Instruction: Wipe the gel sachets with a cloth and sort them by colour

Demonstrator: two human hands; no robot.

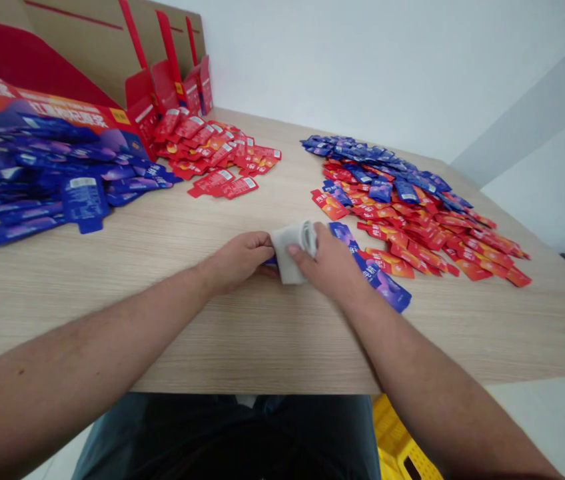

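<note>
Near the front of the table, my two hands meet at a folded white cloth (289, 261). My right hand (328, 263) is closed on the cloth, its thumb pressed across the front face. My left hand (245, 260) pinches a small blue carton (272, 261), of which only a sliver shows; the cloth covers the rest. Just right of my right hand, blue printed cartons (385, 285) lie flat in a short row, partly behind my wrist. Beyond them spreads a heap of flat red cartons (412, 233).
Flat blue cartons (84, 200) are piled at the left, beside a smaller red pile (212, 150). Large open red display boxes (92, 110) stand behind. More blue cartons (377, 157) lie at the back right. A yellow plastic crate (397, 443) sits below the table (262, 353) edge.
</note>
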